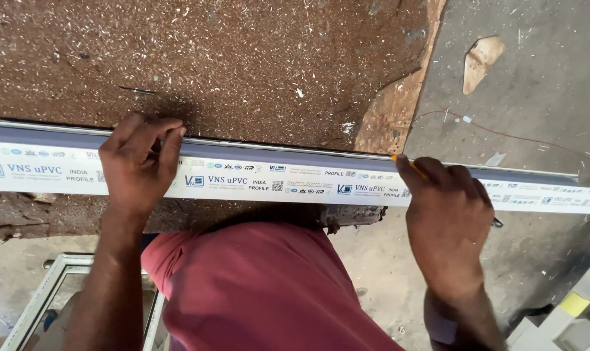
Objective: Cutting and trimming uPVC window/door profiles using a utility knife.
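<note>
White plastic window-frame profile [295, 179], a long extruded length with a grey upper flange and printed protective film, lies across a rough brown chipboard workbench [243, 58], its right end overhanging the grey concrete floor [535, 84] toward three o'clock. Nearest the camera, at six o'clock, is the person's red shirt [262, 292], and at seven o'clock a white-framed window unit [41, 292] rests on the floor. The left hand [142, 166] lies pressed over the profile at nine o'clock, fingers curled over its far edge to steady it. The right hand [447, 221] is closed around a yellow pencil [405, 164], tip touching the upper flange just past the bench edge. Marking looks to be in progress; no finished line or cut shows on the profile. Offcut scraps [482, 60] lie at one o'clock.
</note>
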